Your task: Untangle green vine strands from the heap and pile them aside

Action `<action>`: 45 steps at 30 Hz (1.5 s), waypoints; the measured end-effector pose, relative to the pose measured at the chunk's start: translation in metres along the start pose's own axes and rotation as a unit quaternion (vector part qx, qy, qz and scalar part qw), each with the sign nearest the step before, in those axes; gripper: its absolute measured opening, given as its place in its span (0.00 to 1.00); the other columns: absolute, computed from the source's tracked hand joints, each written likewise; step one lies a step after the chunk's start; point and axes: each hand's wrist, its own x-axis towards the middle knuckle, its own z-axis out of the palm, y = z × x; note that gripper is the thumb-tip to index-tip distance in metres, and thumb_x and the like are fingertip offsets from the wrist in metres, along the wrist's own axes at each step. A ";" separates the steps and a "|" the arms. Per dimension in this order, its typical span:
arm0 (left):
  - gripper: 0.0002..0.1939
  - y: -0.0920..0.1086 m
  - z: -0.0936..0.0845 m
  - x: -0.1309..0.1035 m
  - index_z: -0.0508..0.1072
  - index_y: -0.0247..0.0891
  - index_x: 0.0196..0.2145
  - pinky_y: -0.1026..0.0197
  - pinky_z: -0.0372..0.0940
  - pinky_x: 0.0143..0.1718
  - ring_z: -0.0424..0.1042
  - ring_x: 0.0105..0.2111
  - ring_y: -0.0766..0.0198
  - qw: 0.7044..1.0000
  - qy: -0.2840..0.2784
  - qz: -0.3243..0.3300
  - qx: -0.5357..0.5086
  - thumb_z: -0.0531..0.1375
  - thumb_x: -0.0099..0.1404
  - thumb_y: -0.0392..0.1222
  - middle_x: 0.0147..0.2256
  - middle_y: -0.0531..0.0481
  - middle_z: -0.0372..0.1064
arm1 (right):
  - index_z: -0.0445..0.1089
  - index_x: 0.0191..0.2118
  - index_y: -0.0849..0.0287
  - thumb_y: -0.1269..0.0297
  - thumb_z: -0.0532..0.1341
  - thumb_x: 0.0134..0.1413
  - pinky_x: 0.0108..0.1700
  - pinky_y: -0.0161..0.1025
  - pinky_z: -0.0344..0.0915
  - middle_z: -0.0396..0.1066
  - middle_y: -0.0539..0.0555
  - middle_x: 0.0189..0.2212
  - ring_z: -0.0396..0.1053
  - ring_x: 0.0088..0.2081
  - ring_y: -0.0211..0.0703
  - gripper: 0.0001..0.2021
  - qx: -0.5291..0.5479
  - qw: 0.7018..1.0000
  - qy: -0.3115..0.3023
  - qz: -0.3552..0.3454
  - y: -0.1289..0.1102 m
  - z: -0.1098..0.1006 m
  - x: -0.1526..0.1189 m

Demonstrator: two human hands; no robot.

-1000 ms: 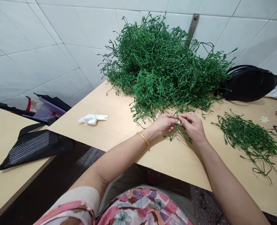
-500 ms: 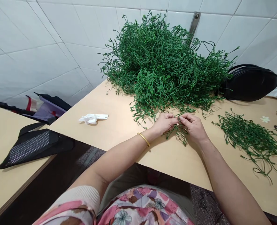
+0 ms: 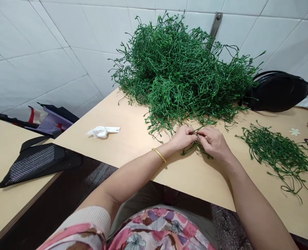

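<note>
Sprig: green plastic, judged light, limp, tangle-prone. Pinched at its top between left hand and right hand; both grips closed. Heap at 12 o'clock.

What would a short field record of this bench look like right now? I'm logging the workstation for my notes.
left hand: pinches a small green sprig, fingertips meeting the right hand
right hand: pinches the same sprig
big pile: tangled green stems, behind the hands, against the tiled wall
small pile: green stems lying flat, right of the hands
table: light wood
white scrap: left of the hands
black bag: far right, by the wall
</note>
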 end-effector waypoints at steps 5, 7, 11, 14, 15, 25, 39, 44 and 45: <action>0.06 -0.001 -0.004 0.001 0.59 0.36 0.17 0.65 0.39 0.18 0.46 0.16 0.75 0.998 -0.052 -0.021 -0.005 0.54 0.47 0.33 0.14 0.58 0.47 | 0.68 0.30 0.59 0.72 0.53 0.48 0.33 0.38 0.59 0.67 0.53 0.26 0.64 0.29 0.42 0.07 0.053 0.997 -0.052 0.032 -0.003 -0.002 -0.003; 0.07 0.000 -0.005 0.001 0.59 0.35 0.16 0.64 0.39 0.19 0.46 0.16 0.75 0.997 -0.074 -0.017 -0.003 0.54 0.47 0.33 0.15 0.57 0.47 | 0.69 0.31 0.59 0.73 0.53 0.48 0.33 0.37 0.60 0.69 0.53 0.27 0.65 0.30 0.41 0.08 0.082 0.993 -0.052 0.065 -0.003 -0.002 -0.005; 0.05 0.000 -0.006 0.002 0.61 0.34 0.17 0.65 0.41 0.20 0.48 0.17 0.75 0.997 -0.071 -0.017 0.010 0.55 0.47 0.34 0.16 0.57 0.50 | 0.70 0.35 0.59 0.74 0.51 0.50 0.35 0.37 0.61 0.72 0.53 0.31 0.67 0.33 0.41 0.12 0.080 0.994 -0.033 0.063 -0.003 0.001 -0.005; 0.05 -0.002 -0.005 0.003 0.63 0.34 0.18 0.65 0.43 0.20 0.49 0.17 0.75 0.998 -0.051 -0.018 0.019 0.56 0.47 0.34 0.15 0.58 0.52 | 0.70 0.37 0.60 0.71 0.51 0.54 0.37 0.38 0.61 0.71 0.56 0.32 0.67 0.34 0.42 0.11 0.052 0.997 -0.043 0.034 -0.003 0.003 -0.005; 0.05 -0.002 -0.005 0.003 0.63 0.34 0.17 0.66 0.44 0.20 0.49 0.17 0.75 0.998 -0.051 -0.019 0.020 0.57 0.47 0.34 0.15 0.58 0.51 | 0.70 0.37 0.60 0.70 0.50 0.56 0.37 0.38 0.61 0.70 0.56 0.32 0.66 0.34 0.42 0.11 0.037 0.998 -0.046 0.027 -0.002 0.003 -0.005; 0.17 0.004 -0.005 0.003 0.65 0.34 0.16 0.66 0.50 0.16 0.55 0.13 0.73 0.993 -0.026 -0.111 -0.032 0.55 0.59 0.43 0.12 0.53 0.55 | 0.66 0.31 0.59 0.71 0.47 0.59 0.34 0.36 0.55 0.61 0.54 0.28 0.59 0.30 0.41 0.12 -0.109 0.992 -0.042 -0.039 0.002 0.004 -0.006; 0.17 0.000 0.007 0.005 0.55 0.36 0.15 0.66 0.38 0.16 0.45 0.12 0.77 0.971 0.073 -0.098 -0.206 0.57 0.57 0.35 0.12 0.59 0.46 | 0.66 0.26 0.60 0.74 0.51 0.56 0.33 0.39 0.47 0.62 0.52 0.21 0.55 0.27 0.42 0.11 -0.353 0.913 0.066 -0.195 -0.016 0.005 -0.006; 0.17 -0.005 0.021 0.006 0.55 0.35 0.15 0.68 0.40 0.17 0.47 0.14 0.77 0.962 0.101 -0.083 -0.241 0.57 0.56 0.33 0.12 0.59 0.48 | 0.66 0.25 0.61 0.73 0.52 0.55 0.32 0.39 0.47 0.61 0.52 0.19 0.53 0.26 0.42 0.10 -0.364 0.897 0.076 -0.238 -0.022 0.001 -0.008; 0.16 -0.005 0.022 0.005 0.56 0.35 0.15 0.68 0.40 0.18 0.47 0.14 0.77 0.962 0.104 -0.082 -0.239 0.56 0.57 0.33 0.12 0.59 0.48 | 0.66 0.26 0.61 0.73 0.52 0.55 0.32 0.39 0.47 0.61 0.52 0.19 0.53 0.26 0.42 0.10 -0.358 0.899 0.074 -0.243 -0.021 0.000 -0.009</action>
